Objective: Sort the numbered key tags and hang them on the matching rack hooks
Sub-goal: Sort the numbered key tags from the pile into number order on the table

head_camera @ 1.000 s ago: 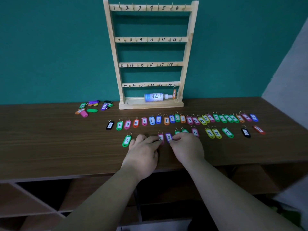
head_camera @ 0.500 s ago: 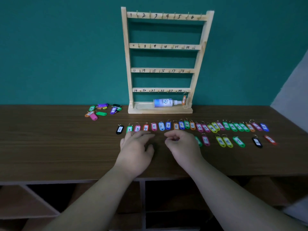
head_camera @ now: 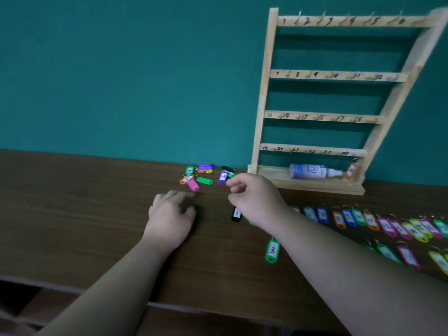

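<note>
Lying in rows, bright key tags (head_camera: pixel 349 218) carry white numbered labels.

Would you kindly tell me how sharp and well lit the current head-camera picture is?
Head view: dim, even light with no glare; motion blur smears the rack, worst at its right post, and the row of tags at right; the wide lens makes the rack lean; green tag 3 and black tag 1 are legible.
</note>
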